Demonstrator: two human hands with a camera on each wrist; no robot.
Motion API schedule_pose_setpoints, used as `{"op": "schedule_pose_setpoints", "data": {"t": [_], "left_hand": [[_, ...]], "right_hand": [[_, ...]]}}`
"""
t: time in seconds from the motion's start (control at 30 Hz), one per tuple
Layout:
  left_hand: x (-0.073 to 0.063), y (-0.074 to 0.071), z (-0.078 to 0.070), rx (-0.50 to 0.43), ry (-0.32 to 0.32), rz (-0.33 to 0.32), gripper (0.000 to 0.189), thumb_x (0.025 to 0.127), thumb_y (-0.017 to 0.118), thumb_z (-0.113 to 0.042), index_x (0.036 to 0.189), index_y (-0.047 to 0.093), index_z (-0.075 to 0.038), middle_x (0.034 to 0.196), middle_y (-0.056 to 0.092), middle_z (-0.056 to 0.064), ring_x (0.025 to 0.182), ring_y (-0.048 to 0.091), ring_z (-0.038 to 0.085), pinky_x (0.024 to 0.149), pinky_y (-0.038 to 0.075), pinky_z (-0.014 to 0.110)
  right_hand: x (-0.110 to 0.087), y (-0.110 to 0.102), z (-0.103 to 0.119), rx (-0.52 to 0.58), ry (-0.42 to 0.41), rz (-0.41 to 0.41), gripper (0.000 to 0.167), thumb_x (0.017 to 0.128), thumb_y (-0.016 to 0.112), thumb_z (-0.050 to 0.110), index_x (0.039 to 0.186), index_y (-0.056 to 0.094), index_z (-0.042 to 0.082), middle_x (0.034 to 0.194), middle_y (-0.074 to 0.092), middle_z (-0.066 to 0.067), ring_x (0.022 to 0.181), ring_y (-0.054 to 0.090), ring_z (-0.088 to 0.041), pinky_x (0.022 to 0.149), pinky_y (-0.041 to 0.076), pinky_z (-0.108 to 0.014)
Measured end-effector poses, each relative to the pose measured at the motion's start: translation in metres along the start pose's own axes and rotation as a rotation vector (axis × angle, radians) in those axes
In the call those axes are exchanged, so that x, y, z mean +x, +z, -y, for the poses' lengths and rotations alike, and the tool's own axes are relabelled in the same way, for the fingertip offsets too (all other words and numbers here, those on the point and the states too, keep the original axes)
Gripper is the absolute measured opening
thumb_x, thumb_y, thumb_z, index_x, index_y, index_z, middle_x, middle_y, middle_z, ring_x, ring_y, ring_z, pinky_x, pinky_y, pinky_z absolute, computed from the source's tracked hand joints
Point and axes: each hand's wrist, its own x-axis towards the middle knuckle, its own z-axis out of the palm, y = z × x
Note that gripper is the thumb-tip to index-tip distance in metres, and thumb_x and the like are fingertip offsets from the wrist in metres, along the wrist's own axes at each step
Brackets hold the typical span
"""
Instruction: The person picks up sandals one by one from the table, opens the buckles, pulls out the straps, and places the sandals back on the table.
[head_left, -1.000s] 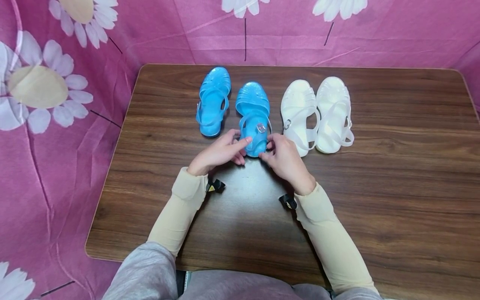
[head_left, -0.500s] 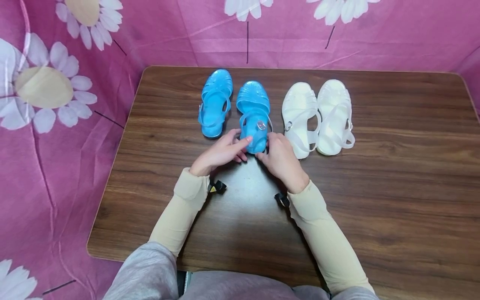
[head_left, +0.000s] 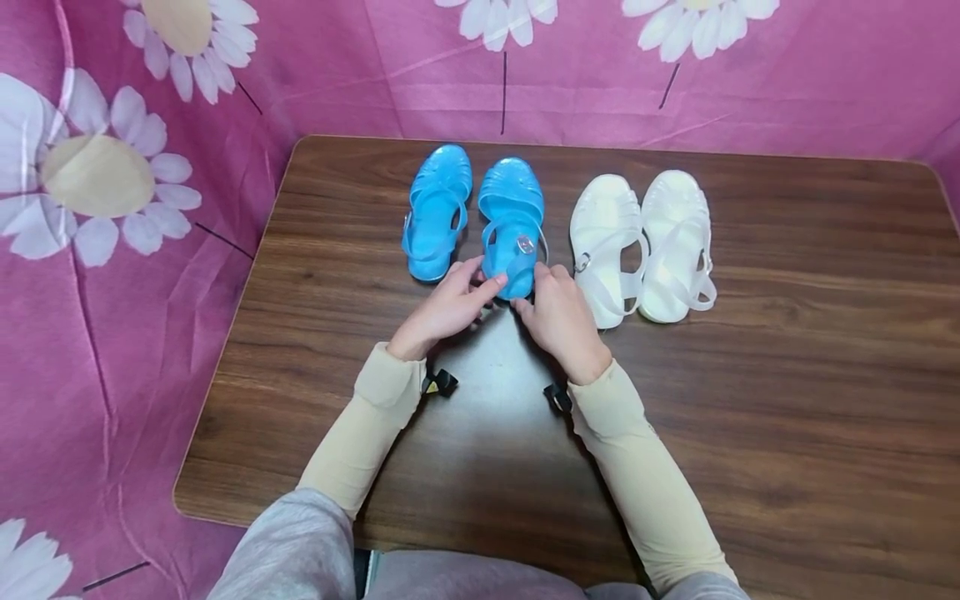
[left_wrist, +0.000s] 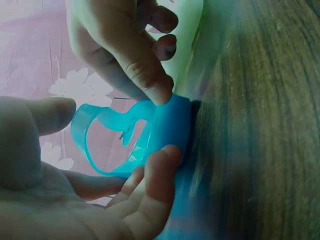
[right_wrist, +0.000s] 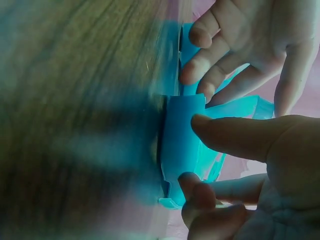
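Observation:
In the head view, both hands are at the heel of the right blue jelly sandal (head_left: 512, 200), which stands on the table toe away from me. My left hand (head_left: 450, 302) has its fingers against the heel's left side, its thumb over the heel strap. On the other side, my right hand (head_left: 561, 317) grips the heel, thumb at the back and fingers along the side. Both wrist views show fingertips touching the blue heel (left_wrist: 172, 125). The other blue sandal (head_left: 435, 218) stands to the left, a narrow gap away. A metal buckle (head_left: 525, 244) shows on the held sandal.
Right of the hands, a white sandal (head_left: 606, 204) stands beside a second white sandal (head_left: 675, 208), toes away from me. All are on a brown wooden table (head_left: 810, 333). A pink flowered cloth (head_left: 585, 100) hangs behind and to the left.
Both hands have pushed the right blue sandal a little farther from me, so its toe is closer to level with the left one's. The right hand has closed in at the heel. The view shifted slightly.

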Motion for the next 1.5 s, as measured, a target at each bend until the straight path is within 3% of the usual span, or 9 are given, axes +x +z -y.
{"op": "schedule_pose_setpoints", "data": {"t": [0.17, 0.33, 0.57, 0.73, 0.87, 1.03, 1.17, 1.3, 1.5], "left_hand": [[0.0, 0.003, 0.001, -0.057, 0.0, -0.028, 0.064, 0.099, 0.051, -0.039, 0.15, 0.028, -0.009, 0.124, 0.043, 0.01, 0.087, 0.059, 0.031, 0.069, 0.052, 0.04], [0.003, 0.006, 0.001, -0.065, -0.004, -0.062, 0.062, 0.099, 0.053, -0.036, 0.15, 0.03, -0.009, 0.133, 0.043, 0.011, 0.096, 0.062, 0.027, 0.078, 0.052, 0.034], [0.001, 0.002, -0.003, -0.091, -0.028, -0.114, 0.063, 0.098, 0.055, -0.035, 0.15, 0.031, -0.008, 0.143, 0.045, 0.011, 0.123, 0.055, 0.021, 0.1, 0.047, 0.038], [0.0, 0.005, -0.007, -0.123, -0.01, -0.108, 0.063, 0.098, 0.056, -0.032, 0.15, 0.03, -0.007, 0.147, 0.043, 0.011, 0.127, 0.054, 0.022, 0.102, 0.046, 0.039], [-0.002, 0.007, -0.007, -0.151, -0.014, -0.101, 0.063, 0.098, 0.056, -0.031, 0.15, 0.03, -0.007, 0.15, 0.041, 0.011, 0.127, 0.055, 0.021, 0.104, 0.045, 0.038], [-0.003, 0.008, -0.008, -0.109, -0.022, -0.115, 0.064, 0.097, 0.056, -0.034, 0.15, 0.03, -0.007, 0.15, 0.038, 0.011, 0.127, 0.054, 0.021, 0.104, 0.045, 0.039], [-0.008, 0.005, -0.012, -0.04, -0.026, -0.117, 0.066, 0.096, 0.056, -0.039, 0.149, 0.032, -0.008, 0.145, 0.036, 0.011, 0.126, 0.054, 0.021, 0.101, 0.047, 0.038], [-0.016, -0.001, -0.016, -0.002, -0.044, -0.094, 0.064, 0.096, 0.056, -0.043, 0.148, 0.035, -0.012, 0.141, 0.037, 0.009, 0.121, 0.056, 0.021, 0.097, 0.049, 0.039], [-0.028, -0.01, -0.021, -0.027, 0.031, -0.061, 0.056, 0.098, 0.055, -0.036, 0.144, 0.037, -0.01, 0.142, 0.041, 0.011, 0.112, 0.061, 0.032, 0.097, 0.049, 0.044]], "right_hand": [[0.0, 0.003, 0.0, 0.002, 0.016, -0.043, 0.052, 0.091, 0.066, 0.028, 0.126, 0.053, -0.007, 0.103, 0.057, -0.023, 0.094, 0.059, -0.038, 0.083, 0.049, -0.051], [0.001, 0.004, -0.001, 0.022, 0.013, -0.079, 0.051, 0.091, 0.065, 0.027, 0.126, 0.052, -0.007, 0.105, 0.057, -0.024, 0.096, 0.059, -0.039, 0.083, 0.049, -0.051], [0.0, -0.008, 0.0, 0.102, -0.083, 0.036, 0.064, 0.091, 0.063, 0.039, 0.132, 0.048, -0.009, 0.116, 0.058, -0.026, 0.111, 0.055, -0.037, 0.096, 0.044, -0.05], [-0.003, -0.012, -0.004, 0.143, -0.113, 0.05, 0.053, 0.09, 0.063, 0.039, 0.12, 0.054, -0.004, 0.102, 0.058, -0.02, 0.097, 0.055, -0.033, 0.085, 0.046, -0.046], [-0.007, -0.012, -0.007, 0.185, -0.143, 0.077, 0.056, 0.09, 0.064, 0.037, 0.125, 0.052, -0.005, 0.091, 0.053, -0.014, 0.09, 0.052, -0.028, 0.08, 0.045, -0.042], [-0.013, -0.019, -0.006, 0.213, -0.189, 0.103, 0.064, 0.091, 0.064, 0.036, 0.136, 0.044, -0.005, 0.113, 0.053, -0.017, 0.103, 0.05, -0.027, 0.092, 0.044, -0.042], [-0.021, -0.037, -0.003, 0.261, -0.228, 0.017, 0.061, 0.091, 0.065, 0.034, 0.136, 0.046, -0.003, 0.13, 0.05, -0.017, 0.103, 0.055, -0.028, 0.092, 0.047, -0.042], [-0.032, -0.061, -0.007, 0.369, -0.239, -0.132, 0.053, 0.09, 0.068, 0.027, 0.133, 0.052, 0.0, 0.128, 0.056, -0.016, 0.099, 0.061, -0.029, 0.082, 0.052, -0.043], [-0.045, -0.082, -0.03, 0.52, -0.131, -0.343, 0.038, 0.089, 0.067, 0.016, 0.125, 0.059, 0.002, 0.119, 0.062, -0.015, 0.101, 0.062, -0.025, 0.082, 0.052, -0.037]]}}
